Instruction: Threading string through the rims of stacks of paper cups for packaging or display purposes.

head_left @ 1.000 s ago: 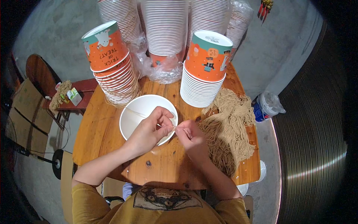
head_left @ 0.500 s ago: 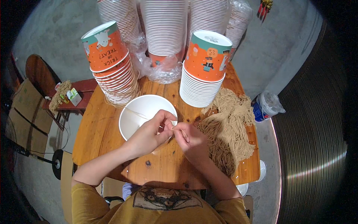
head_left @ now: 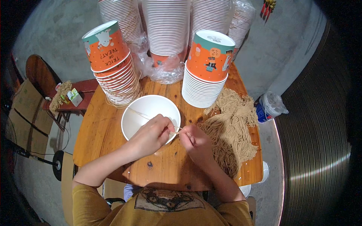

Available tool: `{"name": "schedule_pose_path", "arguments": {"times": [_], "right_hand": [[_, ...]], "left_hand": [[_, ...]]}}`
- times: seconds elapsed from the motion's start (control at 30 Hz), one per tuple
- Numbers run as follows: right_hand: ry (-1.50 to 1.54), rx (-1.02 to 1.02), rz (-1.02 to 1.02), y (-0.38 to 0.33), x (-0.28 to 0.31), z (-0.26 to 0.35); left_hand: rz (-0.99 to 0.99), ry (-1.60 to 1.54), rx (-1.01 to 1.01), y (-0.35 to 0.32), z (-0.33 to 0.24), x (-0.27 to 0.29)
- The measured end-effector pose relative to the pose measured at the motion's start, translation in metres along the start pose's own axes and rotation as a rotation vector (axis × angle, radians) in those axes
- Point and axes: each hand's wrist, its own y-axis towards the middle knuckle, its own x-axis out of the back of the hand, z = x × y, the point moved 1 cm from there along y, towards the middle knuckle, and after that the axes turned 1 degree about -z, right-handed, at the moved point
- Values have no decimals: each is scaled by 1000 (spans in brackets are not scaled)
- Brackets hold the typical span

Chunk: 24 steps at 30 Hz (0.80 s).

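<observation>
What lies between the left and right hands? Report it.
In the head view, pale string runs from the left hand to the right hand, with the white cup's rim behind it.

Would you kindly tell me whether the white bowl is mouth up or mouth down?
Mouth up: the white bowl shows its open rim and interior from above.

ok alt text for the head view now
A person's left hand and right hand pinch thin cord at the rim of an open white container on a wooden table. Stacked cups stand beyond; tan yarn lies to the right.
</observation>
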Motion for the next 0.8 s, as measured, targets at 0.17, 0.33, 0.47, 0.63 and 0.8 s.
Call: {"name": "schedule_pose_path", "arguments": {"times": [0.17, 0.33, 0.47, 0.63, 0.8], "right_hand": [[47, -62, 30, -3, 6, 2], [74, -27, -10, -5, 5, -4], [26, -40, 85, 2, 5, 8], [-440, 457, -99, 4, 2, 5], [-557, 556, -90, 9, 4, 7]], "left_hand": [[0, -43, 58, 1, -1, 0], [5, -86, 84, 3, -3, 0], [17, -100, 119, 2, -3, 0], [24, -110, 115, 2, -6, 0], [7, -117, 101, 0, -7, 1]]}}
